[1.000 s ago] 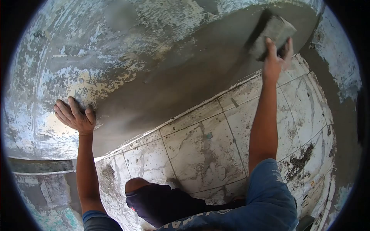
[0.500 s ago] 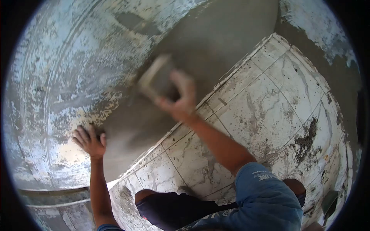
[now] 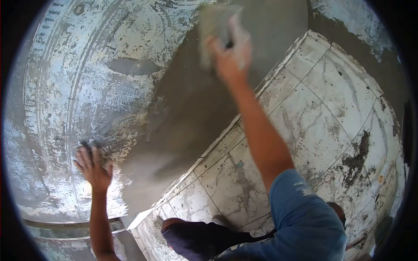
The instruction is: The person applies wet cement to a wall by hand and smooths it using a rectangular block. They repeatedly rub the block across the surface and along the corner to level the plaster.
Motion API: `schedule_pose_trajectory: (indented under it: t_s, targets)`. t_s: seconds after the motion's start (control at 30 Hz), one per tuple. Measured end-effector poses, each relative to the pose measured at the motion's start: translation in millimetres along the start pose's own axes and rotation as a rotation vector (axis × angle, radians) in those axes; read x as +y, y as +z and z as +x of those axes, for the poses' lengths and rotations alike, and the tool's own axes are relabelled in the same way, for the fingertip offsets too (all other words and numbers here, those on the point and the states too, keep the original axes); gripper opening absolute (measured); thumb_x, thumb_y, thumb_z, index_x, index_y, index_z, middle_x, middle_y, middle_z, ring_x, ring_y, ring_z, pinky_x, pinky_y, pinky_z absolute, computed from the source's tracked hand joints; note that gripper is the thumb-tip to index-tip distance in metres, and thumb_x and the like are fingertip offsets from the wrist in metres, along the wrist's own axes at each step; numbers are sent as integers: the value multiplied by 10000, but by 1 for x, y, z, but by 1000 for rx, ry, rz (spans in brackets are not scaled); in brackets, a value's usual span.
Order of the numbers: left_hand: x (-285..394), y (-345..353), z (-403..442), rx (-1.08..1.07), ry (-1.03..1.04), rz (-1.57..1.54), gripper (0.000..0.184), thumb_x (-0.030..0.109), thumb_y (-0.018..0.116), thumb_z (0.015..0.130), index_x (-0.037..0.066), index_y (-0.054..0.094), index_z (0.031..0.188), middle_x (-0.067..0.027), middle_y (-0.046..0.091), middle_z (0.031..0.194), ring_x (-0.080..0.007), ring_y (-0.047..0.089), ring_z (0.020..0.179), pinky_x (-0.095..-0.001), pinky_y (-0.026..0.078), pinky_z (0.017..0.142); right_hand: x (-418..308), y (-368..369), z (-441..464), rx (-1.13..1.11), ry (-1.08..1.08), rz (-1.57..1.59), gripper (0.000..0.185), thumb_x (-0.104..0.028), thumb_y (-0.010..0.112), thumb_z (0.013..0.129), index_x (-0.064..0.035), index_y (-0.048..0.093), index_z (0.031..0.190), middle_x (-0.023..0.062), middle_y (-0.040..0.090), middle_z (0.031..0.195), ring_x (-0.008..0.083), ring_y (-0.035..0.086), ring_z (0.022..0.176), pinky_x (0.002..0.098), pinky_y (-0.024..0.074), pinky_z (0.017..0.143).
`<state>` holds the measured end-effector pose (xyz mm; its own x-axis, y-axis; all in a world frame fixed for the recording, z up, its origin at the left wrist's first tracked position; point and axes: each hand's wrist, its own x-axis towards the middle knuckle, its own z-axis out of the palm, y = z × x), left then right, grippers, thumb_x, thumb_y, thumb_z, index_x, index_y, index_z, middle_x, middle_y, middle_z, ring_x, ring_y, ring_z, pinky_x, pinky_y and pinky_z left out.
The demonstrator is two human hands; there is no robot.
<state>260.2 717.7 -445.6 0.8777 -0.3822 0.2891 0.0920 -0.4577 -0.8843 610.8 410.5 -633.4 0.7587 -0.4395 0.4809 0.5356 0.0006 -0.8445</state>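
Observation:
My right hand [image 3: 230,54] grips a flat rectangular float [image 3: 209,26], blurred by motion, against the upper part of a smooth strip of wet grey plaster [image 3: 187,95]. Its fingers wrap round the handle on the float's back. Against the patchy, blue-white wall [image 3: 109,91], my left hand [image 3: 94,168] has its fingers spread and holds nothing. It is to the left of the lower end of the plaster strip.
White marbled tiles [image 3: 313,117] with dirt and cracks lie below the plaster, bordered by a raised edge. A dark clump of mortar [image 3: 357,161] sticks to them at the right. A ledge [image 3: 65,230] shows at the lower left.
From the upper right, my right hand swept the float down and left, then back upward over the plaster. My left hand stayed near the wall with spread fingers. The view has shifted.

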Motion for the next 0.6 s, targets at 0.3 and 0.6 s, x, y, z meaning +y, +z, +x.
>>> schedule_pose_trajectory:
  t_s: [0.3,0.6]
  targets:
    - [-67,-29,110,209,-25,56,700,573,275,989,105,284,1508,-201,200,1565,-377,146,1456,-545,93,1156,-71,9,-290,-620,-309,170,644,-508,674,794,-261,526,1369,151,490,1248,356,472,1160,567,365,959]
    - [-146,-25,-18,247,-45,105,637,459,362,1002,35,331,1476,-261,236,1533,-450,229,1409,-576,180,1119,29,-9,-45,82,119,172,770,-241,801,739,36,451,1366,208,517,1329,308,487,1239,387,371,1063]
